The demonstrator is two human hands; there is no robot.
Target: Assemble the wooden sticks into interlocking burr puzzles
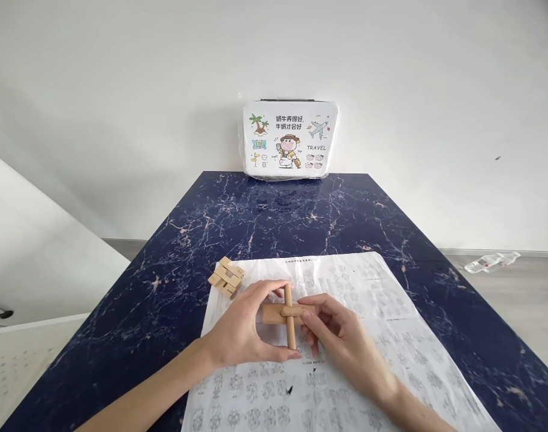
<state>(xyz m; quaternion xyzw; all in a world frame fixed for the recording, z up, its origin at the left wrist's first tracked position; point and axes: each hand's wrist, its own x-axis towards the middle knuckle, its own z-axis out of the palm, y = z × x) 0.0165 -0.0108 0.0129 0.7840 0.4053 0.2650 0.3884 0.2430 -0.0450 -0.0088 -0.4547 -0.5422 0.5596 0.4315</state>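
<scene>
Wooden rod: held by the left hand (238,330) above the printed sheet (274,271) — one end of the rod (291,332) is met by a fingertip, the other by the thumb.
Flat wooden piece: set across behind the rod; its right end (271,313) is pinched by the right hand (346,336), thumb in front; the fingertips behind are partly hidden.
Rounded crosspiece: laid across the front of the rod (293,311), its right end beside the right thumb; whether it is locked in cannot be told.
Slatted wooden block: rested at the sheet's far left corner (220,283), near the left hand.
Slip risk: the rod could be dropped if pressure were eased at either end, as it is gripped only there.
Jam risk: the joint could be wedged if the flat piece were twisted while the rod is held.
Knock risk: the slatted block could be nudged — by a leftward swing of the left hand.
</scene>
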